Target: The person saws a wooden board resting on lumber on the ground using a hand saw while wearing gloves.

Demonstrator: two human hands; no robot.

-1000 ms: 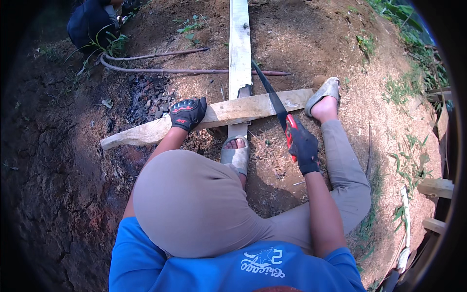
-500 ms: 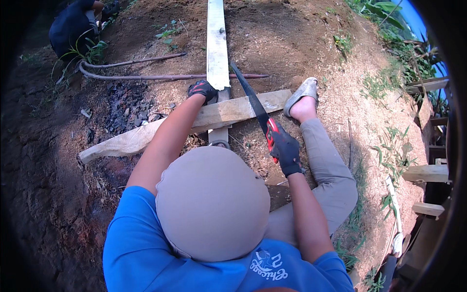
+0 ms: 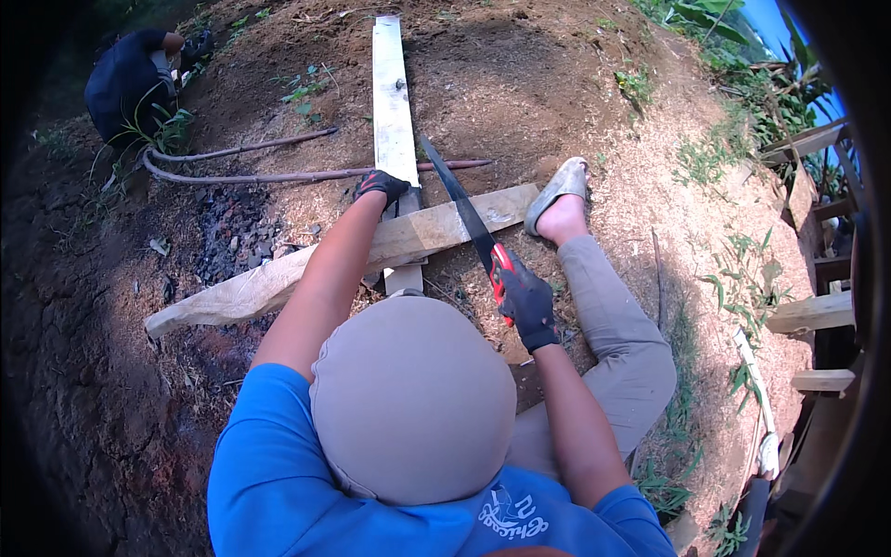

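Note:
My left hand (image 3: 380, 187), in a black glove with red marks, grips the near end of a long pale wooden board (image 3: 394, 102) that stretches away from me. In my right hand (image 3: 528, 304), also gloved, is the red handle of a handsaw (image 3: 467, 212). Its dark blade points up and left, the tip beside the board's right edge. Whether the blade touches the wood, I cannot tell. Under the board's near end, a thick rough timber (image 3: 269, 283) lies crosswise. A shorter wood piece (image 3: 405, 278) shows on the near side of that timber.
A bent brown pole (image 3: 251, 177) lies on the ground, passing by the board. Dark charred lumps (image 3: 237, 237) lie at left. At far left a person in dark clothes (image 3: 125, 88) crouches. My sandalled foot (image 3: 560, 204) rests right of the timber. Wooden beams (image 3: 812, 313) jut in at right.
The view has shifted, so the board, timber and pole sit lower and further left, and the board's far end shows. Both hands keep their holds, with the saw still beside the board.

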